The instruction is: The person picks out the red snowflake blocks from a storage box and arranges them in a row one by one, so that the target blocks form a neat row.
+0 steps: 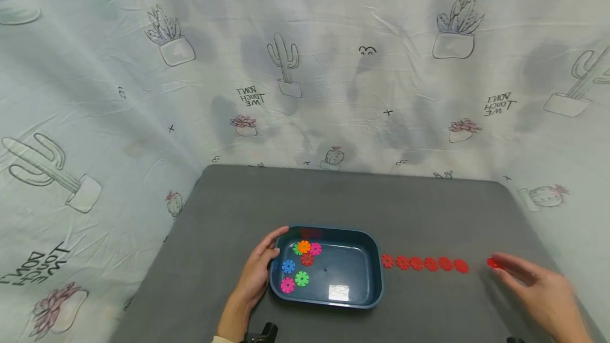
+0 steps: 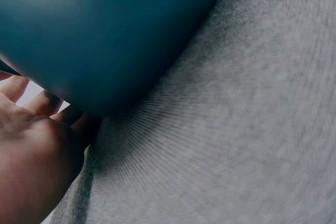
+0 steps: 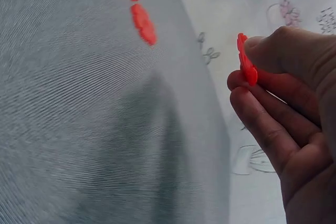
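Note:
My right hand (image 1: 540,287) pinches a red notched disc (image 3: 246,60) between thumb and fingers, held above the table at the right. To its left, several red notched discs (image 1: 431,264) lie flat in a row reaching to the tray's right side. At the left end of the dark blue tray (image 1: 355,234), my left hand (image 1: 252,274) grips the rim. Inside the tray's left part lie an orange disc (image 1: 304,246), a blue disc (image 1: 288,266), a red disc (image 1: 307,259), two pink and two green ones; some overlap. The left wrist view shows fingers against the tray's outer wall.
A grey cloth-covered table (image 1: 357,195) lies under everything. Behind it and at both sides hangs a pale curtain (image 1: 324,68) printed with potted cacti and lettering. A black wrist strap (image 1: 262,334) shows below the left hand.

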Motion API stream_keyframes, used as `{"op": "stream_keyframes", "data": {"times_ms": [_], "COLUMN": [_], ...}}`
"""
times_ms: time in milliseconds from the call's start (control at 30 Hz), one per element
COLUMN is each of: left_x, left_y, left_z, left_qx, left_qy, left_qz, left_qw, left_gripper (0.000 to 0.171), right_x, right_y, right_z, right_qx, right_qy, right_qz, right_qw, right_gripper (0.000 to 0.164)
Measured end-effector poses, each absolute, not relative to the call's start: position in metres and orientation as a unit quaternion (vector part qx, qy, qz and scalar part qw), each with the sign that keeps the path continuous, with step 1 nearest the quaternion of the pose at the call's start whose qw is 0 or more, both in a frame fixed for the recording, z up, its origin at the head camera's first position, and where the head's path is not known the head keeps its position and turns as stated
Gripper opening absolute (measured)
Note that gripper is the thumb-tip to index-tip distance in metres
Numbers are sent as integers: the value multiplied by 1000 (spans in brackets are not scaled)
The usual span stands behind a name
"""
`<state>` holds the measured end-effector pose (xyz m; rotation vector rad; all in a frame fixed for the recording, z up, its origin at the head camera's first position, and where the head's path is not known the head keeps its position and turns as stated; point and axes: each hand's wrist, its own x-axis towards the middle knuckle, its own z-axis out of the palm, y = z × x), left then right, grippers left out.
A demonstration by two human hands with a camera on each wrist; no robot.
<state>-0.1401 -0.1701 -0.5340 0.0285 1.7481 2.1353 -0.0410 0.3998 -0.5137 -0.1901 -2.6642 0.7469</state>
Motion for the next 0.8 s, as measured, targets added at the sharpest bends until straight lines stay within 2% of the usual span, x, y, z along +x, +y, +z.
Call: {"op": "stream_keyframes", "data": {"times_ms": [367,667,800], "left_x": [-139,-139,-139], "left_y": [-172,-171,-171], "left_z": [-533,-532,-532], "left_qx": [4,2,6], "left_qy": [623,619,617], "left_qz": [759,761,762], "left_qw": [190,194,196], "left_gripper": [54,54,54], "right_x": [-54,-59,-59], "right_y": [397,387,384], "right_z": [-527,-523,-524], "right_qx": [-92,-64,-59], "right_qy": [-968,-981,-981], "right_qz": [218,172,170], "right_qw": [81,63,75], "right_gripper": [31,28,27]}}
